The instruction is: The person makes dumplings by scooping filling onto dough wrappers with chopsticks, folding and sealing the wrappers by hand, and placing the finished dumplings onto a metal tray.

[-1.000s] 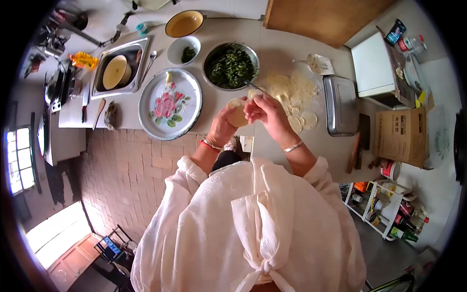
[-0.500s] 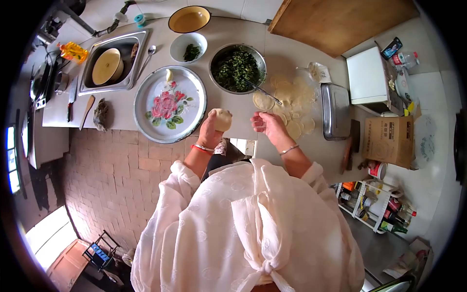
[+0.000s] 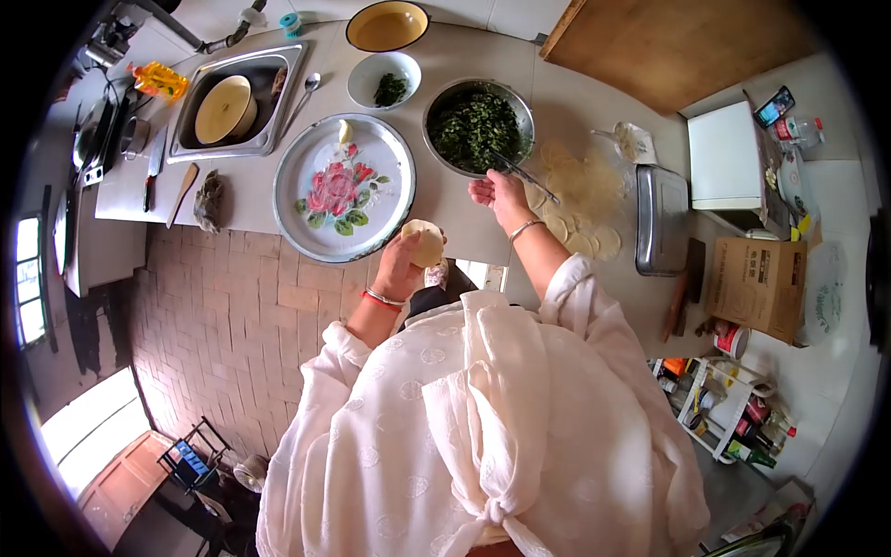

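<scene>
My left hand [image 3: 399, 269] is closed on a round, pale dough wrapper [image 3: 424, 243], held just off the counter's front edge beside the tray. My right hand [image 3: 499, 197] is at the near rim of a steel bowl [image 3: 525, 111] filled with chopped dark greens [image 3: 475, 130]. Its fingers are loosely curved and apart, close to the thin metal utensil [image 3: 538, 184] leaning out of the bowl; whether they touch it is hard to see. More flat wrappers [image 3: 580, 243] lie on the floured counter to the right. On the flower-patterned enamel tray [image 3: 297, 176] sits one small folded dumpling [image 3: 345, 132].
Behind the tray stand a white bowl [image 3: 408, 70] with some greens and a yellow enamel basin [image 3: 388, 28]. The sink [image 3: 288, 102], a knife [image 3: 153, 172] and a wooden spatula [image 3: 181, 195] are at left. A lidded metal box [image 3: 662, 218] and a cardboard box [image 3: 756, 283] are at right.
My right hand has moved up and forward to the bowl's rim by the utensil. My left hand has turned the wrapper flatter to view. The whole view has shifted slightly.
</scene>
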A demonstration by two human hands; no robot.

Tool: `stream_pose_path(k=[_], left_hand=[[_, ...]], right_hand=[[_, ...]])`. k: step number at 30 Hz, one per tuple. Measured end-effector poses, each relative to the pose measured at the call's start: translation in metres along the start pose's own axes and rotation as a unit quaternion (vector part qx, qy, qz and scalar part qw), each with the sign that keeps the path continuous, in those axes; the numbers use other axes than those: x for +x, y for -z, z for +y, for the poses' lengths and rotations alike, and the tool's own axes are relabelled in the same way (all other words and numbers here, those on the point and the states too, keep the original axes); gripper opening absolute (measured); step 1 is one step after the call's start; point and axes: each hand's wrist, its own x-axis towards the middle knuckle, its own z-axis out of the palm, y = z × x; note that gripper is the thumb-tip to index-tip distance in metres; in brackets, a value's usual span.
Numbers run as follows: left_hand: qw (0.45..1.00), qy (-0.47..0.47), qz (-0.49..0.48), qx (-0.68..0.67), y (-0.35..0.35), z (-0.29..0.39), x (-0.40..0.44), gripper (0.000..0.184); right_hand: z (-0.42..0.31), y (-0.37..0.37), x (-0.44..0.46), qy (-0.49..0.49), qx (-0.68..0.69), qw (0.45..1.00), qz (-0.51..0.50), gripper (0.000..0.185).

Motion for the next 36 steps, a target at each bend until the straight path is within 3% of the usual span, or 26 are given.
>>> stream_pose_path(k=[3, 8, 12, 15, 16, 19, 23, 26, 29, 36], left_hand=[[1.0, -0.023, 0.002, 0.003, 0.003, -0.001, -0.008, 0.032], [0.999, -0.04, 0.026, 0.009, -0.01, -0.007, -0.016, 0.032], [0.998, -0.05, 0.022, 0.021, -0.012, -0.011, -0.014, 0.033], [0.998, -0.048, 0.032, 0.021, -0.013, -0.019, -0.014, 0.034], [0.998, -0.054, 0.027, 0.021, -0.012, -0.021, -0.015, 0.034], [0.998, -0.058, 0.03, 0.014, -0.011, -0.031, -0.018, 0.035], [0.998, -0.055, 0.01, 0.009, -0.015, -0.039, -0.014, 0.036], [0.998, -0.058, 0.008, -0.007, -0.022, -0.039, -0.01, 0.036], [0.998, -0.062, 0.023, -0.023, -0.023, -0.04, -0.007, 0.035], [0.998, -0.054, 0.037, -0.026, -0.023, -0.038, -0.009, 0.032]], right_hand=[[0.014, 0.01, -0.018, -0.022, -0.005, 1.0, 0.004, 0.022], [0.049, 0.045, -0.083, -0.07, -0.011, 0.993, -0.095, 0.03], [0.048, 0.061, -0.123, -0.091, -0.034, 0.989, -0.114, 0.029], [0.041, 0.083, -0.146, -0.012, -0.104, 0.994, -0.028, 0.024], [0.037, 0.084, -0.151, 0.077, -0.158, 0.984, 0.027, 0.021], [0.022, 0.084, -0.154, 0.245, -0.125, 0.96, 0.046, 0.017], [-0.002, 0.063, -0.129, 0.297, -0.137, 0.945, -0.02, 0.009], [-0.019, 0.035, -0.105, 0.406, -0.225, 0.886, -0.004, 0.009], [-0.027, 0.027, -0.086, 0.377, -0.341, 0.86, -0.042, 0.012], [-0.084, 0.032, -0.121, 0.27, -0.261, 0.926, -0.033, 0.019]])
